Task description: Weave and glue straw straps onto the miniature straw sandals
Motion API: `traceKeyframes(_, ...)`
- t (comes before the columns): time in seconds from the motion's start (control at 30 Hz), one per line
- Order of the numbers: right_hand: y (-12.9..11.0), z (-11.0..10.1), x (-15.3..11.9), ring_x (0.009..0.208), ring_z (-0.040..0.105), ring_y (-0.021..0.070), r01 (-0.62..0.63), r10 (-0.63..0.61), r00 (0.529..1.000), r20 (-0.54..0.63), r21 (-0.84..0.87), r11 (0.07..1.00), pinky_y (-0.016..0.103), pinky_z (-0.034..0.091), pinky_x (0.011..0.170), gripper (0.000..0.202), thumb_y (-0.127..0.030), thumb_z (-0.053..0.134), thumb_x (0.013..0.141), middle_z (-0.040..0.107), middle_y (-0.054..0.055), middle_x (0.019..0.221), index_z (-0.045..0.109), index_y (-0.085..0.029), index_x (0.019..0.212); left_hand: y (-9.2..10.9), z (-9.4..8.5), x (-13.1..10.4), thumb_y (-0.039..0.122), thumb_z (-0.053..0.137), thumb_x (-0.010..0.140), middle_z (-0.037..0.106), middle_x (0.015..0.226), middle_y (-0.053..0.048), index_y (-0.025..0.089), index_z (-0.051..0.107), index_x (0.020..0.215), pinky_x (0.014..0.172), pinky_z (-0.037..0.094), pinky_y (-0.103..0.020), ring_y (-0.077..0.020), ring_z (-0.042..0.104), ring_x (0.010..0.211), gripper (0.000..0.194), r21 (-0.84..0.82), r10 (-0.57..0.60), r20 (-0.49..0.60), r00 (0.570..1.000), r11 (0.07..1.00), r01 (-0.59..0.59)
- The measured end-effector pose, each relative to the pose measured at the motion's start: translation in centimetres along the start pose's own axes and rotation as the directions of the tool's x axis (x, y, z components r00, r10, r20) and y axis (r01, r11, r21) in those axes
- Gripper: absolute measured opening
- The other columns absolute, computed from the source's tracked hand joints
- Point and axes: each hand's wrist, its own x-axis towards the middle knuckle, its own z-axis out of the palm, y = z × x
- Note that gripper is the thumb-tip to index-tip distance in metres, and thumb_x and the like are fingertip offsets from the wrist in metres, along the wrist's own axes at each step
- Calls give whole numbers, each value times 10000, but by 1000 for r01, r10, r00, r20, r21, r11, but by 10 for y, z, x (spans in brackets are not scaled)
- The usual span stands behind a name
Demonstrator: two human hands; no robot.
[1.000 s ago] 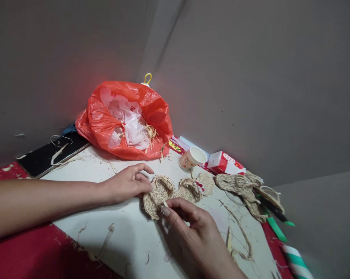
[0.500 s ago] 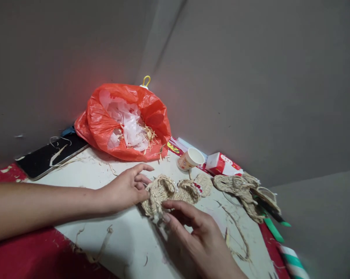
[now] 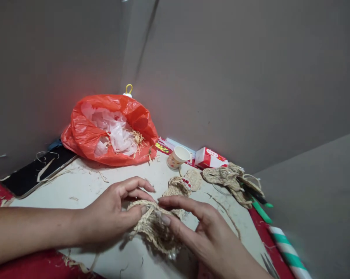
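Observation:
My left hand point(image 3: 128, 207) is closed on the left side of a beige woven straw piece point(image 3: 156, 230), its thumb lying on top. On the right edge of the same piece, my right hand point(image 3: 192, 221) pinches with thumb and forefinger. The piece is tilted above the white board, with a clear bead cluster at its lower edge. Just behind it lies another woven piece point(image 3: 175, 186) with red beads, beside a flat straw disc point(image 3: 193, 179). My hands hide parts of the held piece.
A red plastic bag point(image 3: 84, 135) with scraps stands at the back left, near a black phone point(image 3: 29, 176). Behind are a paper cup point(image 3: 178, 157) and a red-white box point(image 3: 210, 158). Braided straw point(image 3: 221, 176), green-handled tool point(image 3: 261, 211), striped roll point(image 3: 290, 252) and scissor tips point(image 3: 268, 265) sit right.
The held piece has come nearer and turned, separating from the red-beaded piece behind it. Both hands have moved closer together around it. The view has shifted slightly to the right.

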Motion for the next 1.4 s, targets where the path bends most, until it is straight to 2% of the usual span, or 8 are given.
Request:
traceKeyframes(0.2,5,10,3,805,686,186,-31,20,996,84,124,992,254,526,687,212,-190,583,827,719,-36,729,737,-277,943,-2,0,-1,120,556,819,706,909,-22,203,546,999,696,494,-239,-140,635,794,199,80,31,24,999,996,-32)
traceKeyframes(0.53,14,17,3,683,645,126,29,-42,997,62,197,980,205,461,639,170,-173,571,847,727,-26,772,731,-228,860,1,-2,-2,162,604,824,691,862,-19,170,611,974,703,522,-201,-121,651,769,150,362,225,65,972,903,-233)
traceKeyframes(0.63,15,19,2,654,630,117,63,-66,998,6,200,978,197,448,625,158,-156,581,833,714,-24,742,725,-216,811,1,-5,-3,108,640,799,707,901,-26,185,630,989,772,528,-211,-136,666,847,205,513,405,132,905,753,-412)
traceKeyframes(0.73,13,19,1,673,625,120,66,-68,998,5,186,980,202,437,643,166,-147,572,835,701,-15,734,719,-205,781,4,-5,-2,44,627,794,703,827,-33,171,633,948,873,513,-236,-170,647,992,199,599,585,235,776,542,-590)
traceKeyframes(0.8,11,20,0,692,620,127,68,-73,997,19,189,980,209,433,656,161,-143,574,832,691,-9,737,718,-200,790,7,-5,-1,32,619,796,677,728,-24,158,630,920,892,514,-247,-169,650,963,177,616,636,287,716,450,-647)
traceKeyframes(0.87,10,20,0,688,608,130,71,-77,997,20,203,977,215,428,656,151,-128,581,818,675,-8,725,713,-194,785,10,-4,-1,33,617,793,661,696,-26,149,629,912,876,522,-237,-165,655,932,166,632,652,308,693,404,-661)
traceKeyframes(1.13,14,32,-2,668,583,127,175,-154,982,-105,233,957,224,406,632,130,-115,587,801,643,1,686,680,-166,727,4,-9,-7,65,569,825,664,1016,-138,125,616,972,785,534,-189,-152,658,946,166,709,620,368,693,295,-640)
traceKeyframes(1.4,19,46,-1,630,563,130,280,-254,945,-205,112,953,241,381,601,177,-95,540,804,635,16,645,664,-154,692,3,-8,-2,57,561,812,658,881,-103,137,580,946,677,542,-210,-144,652,777,157,682,625,375,685,314,-660)
